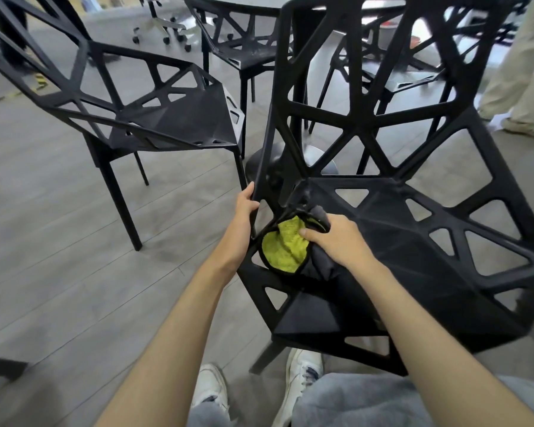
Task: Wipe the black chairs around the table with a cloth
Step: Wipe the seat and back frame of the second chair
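On the left stands a second chair [154, 115], well apart from the hands, on the floor [43, 211]. Farther back stand a third chair [244, 53] and the tabletop [244, 3], with castor bases of office chairs behind.

The left hand [244, 217] holds the left edge bar of the near chair [398, 241], at the junction of back and seat. Its fingers curl round the bar; this grip is clamped on the frame.

Just right of it, the cloth [285, 245] lies bunched on the rear left corner of the seat. It shows a yellow-green face with a dark border and a dark reverse side. The right hand [336, 238] holds the bunched cloth, thumb on the yellow-green face, fingers curled over the dark part; this grip is clamped on the cloth and bears on the seat.

Handling, by judgement: the cloth appears soft and light, and folds freely, so it should be gathered into a pad under the palm to prevent trailing edges from snagging in the cutouts. The chair appears stiff and smooth, with many triangular openings and narrow bars. It is likely to slide or tip under wiping pressure, so the steadying hold belongs on a solid frame bar, as here.

At far right, another person's legs [518, 72] stand beside the tabletop.

No brand, label or legible writing is visible on any item.
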